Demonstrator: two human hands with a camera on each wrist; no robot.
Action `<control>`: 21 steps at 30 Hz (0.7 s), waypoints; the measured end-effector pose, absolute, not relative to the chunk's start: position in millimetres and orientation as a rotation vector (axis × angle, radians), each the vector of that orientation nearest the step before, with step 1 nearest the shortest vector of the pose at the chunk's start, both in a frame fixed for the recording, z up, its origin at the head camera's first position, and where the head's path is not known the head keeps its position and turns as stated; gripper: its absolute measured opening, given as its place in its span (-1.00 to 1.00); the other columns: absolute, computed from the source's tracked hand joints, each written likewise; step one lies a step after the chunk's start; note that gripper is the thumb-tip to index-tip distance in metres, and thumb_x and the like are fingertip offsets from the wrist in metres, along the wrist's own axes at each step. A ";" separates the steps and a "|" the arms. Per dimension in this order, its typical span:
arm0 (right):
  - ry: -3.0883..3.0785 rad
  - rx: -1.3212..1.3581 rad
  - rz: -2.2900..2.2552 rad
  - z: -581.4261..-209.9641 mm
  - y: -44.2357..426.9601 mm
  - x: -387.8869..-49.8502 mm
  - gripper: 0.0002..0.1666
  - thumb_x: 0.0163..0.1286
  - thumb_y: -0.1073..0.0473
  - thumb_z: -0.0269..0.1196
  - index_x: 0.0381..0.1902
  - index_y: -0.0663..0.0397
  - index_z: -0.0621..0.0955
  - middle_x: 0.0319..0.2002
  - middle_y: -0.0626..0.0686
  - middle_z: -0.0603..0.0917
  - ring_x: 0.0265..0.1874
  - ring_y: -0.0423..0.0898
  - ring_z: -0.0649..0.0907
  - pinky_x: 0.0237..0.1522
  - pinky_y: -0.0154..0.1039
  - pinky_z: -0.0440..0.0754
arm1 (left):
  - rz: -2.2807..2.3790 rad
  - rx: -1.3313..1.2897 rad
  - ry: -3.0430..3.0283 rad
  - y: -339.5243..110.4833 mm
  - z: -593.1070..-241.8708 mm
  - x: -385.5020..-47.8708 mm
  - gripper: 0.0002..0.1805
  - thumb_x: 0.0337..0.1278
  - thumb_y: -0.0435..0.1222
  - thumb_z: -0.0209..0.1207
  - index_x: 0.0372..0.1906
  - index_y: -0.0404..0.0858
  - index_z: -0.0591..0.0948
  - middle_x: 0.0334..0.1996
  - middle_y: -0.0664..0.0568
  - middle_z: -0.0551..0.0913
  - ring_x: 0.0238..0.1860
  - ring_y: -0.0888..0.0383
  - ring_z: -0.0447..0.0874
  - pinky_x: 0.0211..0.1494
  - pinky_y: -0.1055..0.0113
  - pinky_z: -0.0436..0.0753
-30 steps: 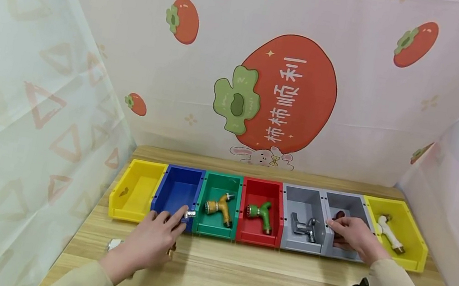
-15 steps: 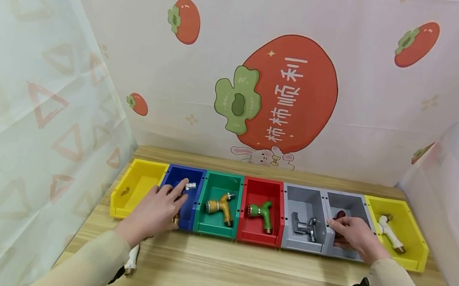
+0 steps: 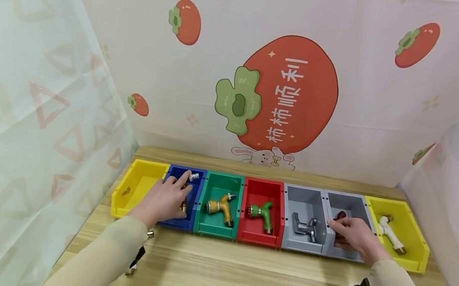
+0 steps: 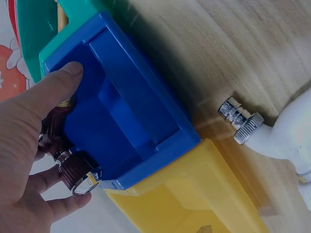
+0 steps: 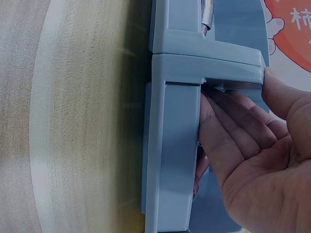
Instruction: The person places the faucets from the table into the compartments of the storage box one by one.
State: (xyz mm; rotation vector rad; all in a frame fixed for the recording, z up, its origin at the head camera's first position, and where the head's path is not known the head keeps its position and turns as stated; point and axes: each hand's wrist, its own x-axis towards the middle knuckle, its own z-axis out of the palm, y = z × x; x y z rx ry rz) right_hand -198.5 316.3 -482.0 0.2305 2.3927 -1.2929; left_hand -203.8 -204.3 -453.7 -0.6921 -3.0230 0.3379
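Note:
My left hand [image 3: 162, 200] is over the blue bin [image 3: 179, 171], holding a dark red-brown tap [image 4: 54, 124] with a ribbed knob; its chrome end pokes out past the fingertips. In the left wrist view the thumb lies on one side of the tap and the fingers on the other. My right hand [image 3: 357, 235] pinches the side wall of the right grey bin [image 5: 180, 165], fingers inside and thumb on the wall's edge. A dark red tap [image 3: 340, 215] lies in that bin, partly hidden by the hand.
The bins stand in a row: yellow [image 3: 143, 179], blue, green, red, two grey, yellow. Taps lie in them: orange [image 3: 223, 209], green [image 3: 263, 216], grey [image 3: 306, 227] and white [image 3: 392, 235]. Another white tap [image 4: 291, 131] lies on the wooden table, mostly under my left arm in the head view.
My left hand has moved forward with the dark red-brown tap, from the blue bin's front edge to above its inside. The right hand has stayed at the grey bin.

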 end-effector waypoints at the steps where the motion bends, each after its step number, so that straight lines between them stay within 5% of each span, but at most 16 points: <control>1: 2.393 0.234 -1.292 -481.9 316.3 -198.5 -0.29 0.56 -0.14 0.18 0.18 0.50 0.50 -0.14 0.19 0.61 -0.28 -0.08 0.70 -0.18 -0.14 0.79 | 0.338 -0.682 -3.036 -203.9 -453.9 -205.2 -0.03 -0.08 0.24 0.48 0.41 -0.18 0.53 0.60 -0.20 0.15 0.18 -0.20 0.53 0.17 -0.19 0.63; 21: 2.376 0.238 -1.302 -482.9 318.2 -198.6 -0.29 0.55 -0.16 0.19 0.17 0.48 0.50 -0.15 0.18 0.60 -0.28 -0.05 0.68 -0.16 -0.15 0.79 | 0.392 -0.663 -3.149 -199.0 -457.6 -216.3 -0.02 -0.08 0.33 0.41 0.41 -0.15 0.55 0.58 -0.22 0.17 0.15 -0.15 0.55 -0.01 -0.06 0.71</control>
